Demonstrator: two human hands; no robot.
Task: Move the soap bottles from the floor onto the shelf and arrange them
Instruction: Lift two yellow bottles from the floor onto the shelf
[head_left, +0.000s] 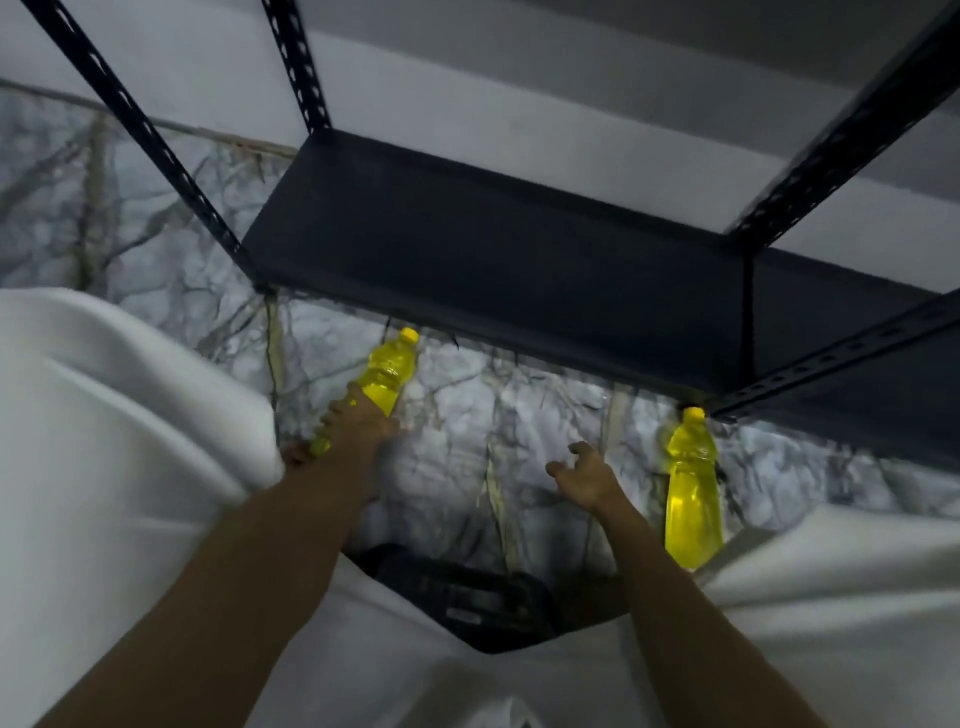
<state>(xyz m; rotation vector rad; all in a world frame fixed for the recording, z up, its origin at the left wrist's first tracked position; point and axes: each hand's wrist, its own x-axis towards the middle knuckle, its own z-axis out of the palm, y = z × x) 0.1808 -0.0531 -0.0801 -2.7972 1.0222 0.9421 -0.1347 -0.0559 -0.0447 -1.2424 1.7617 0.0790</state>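
Observation:
My left hand grips the lower body of a yellow soap bottle, which tilts with its yellow cap toward the shelf's front edge. A second yellow soap bottle stands on the marble floor at the right, near the shelf's front right post. My right hand hovers left of that bottle with fingers loosely spread and holds nothing. The dark metal shelf lies low above the floor, and its board carries nothing.
Perforated dark uprights rise at the shelf's corners against a grey wall. White cloth covers my knees on both sides. A dark object sits between them. Veined marble floor spreads in front of the shelf.

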